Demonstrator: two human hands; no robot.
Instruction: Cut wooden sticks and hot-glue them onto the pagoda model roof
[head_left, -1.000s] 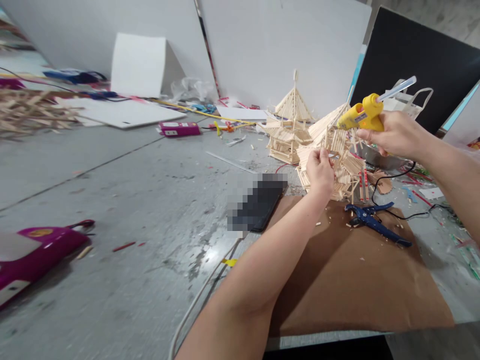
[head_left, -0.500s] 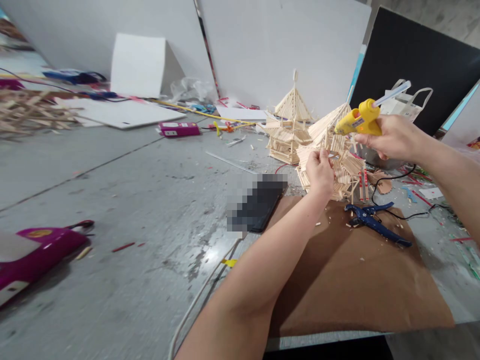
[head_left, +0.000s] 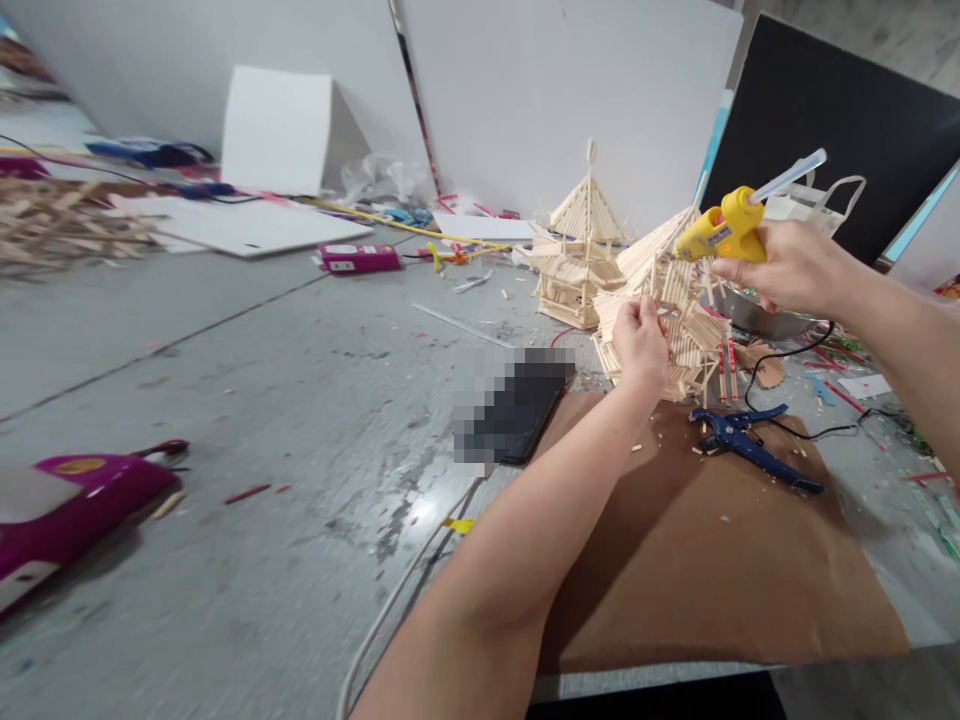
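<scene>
My right hand (head_left: 795, 262) grips a yellow hot glue gun (head_left: 718, 228), a clear glue stick jutting from its back end. The gun's nozzle points left, close to the upper part of a model pavilion (head_left: 694, 345) built of thin wooden sticks. At the model's near left side is my left hand (head_left: 642, 338), thumb and fingers pinched together against it. What lies between those fingertips is too small to make out. Behind and to the left stands a second stick pavilion (head_left: 581, 270) with a pointed roof.
Blue cutters (head_left: 757, 450) lie on a brown board (head_left: 720, 570) in front of the model. A dark phone (head_left: 517, 410) with a white cable (head_left: 405, 580) is left of my forearm. Magenta tools (head_left: 82, 510) sit on the grey floor, and a metal bowl (head_left: 772, 315) stands behind my right hand.
My right hand and the glue gun have shifted slightly to the right, the nozzle rising a little. My left hand has stayed nearly still at the model.
</scene>
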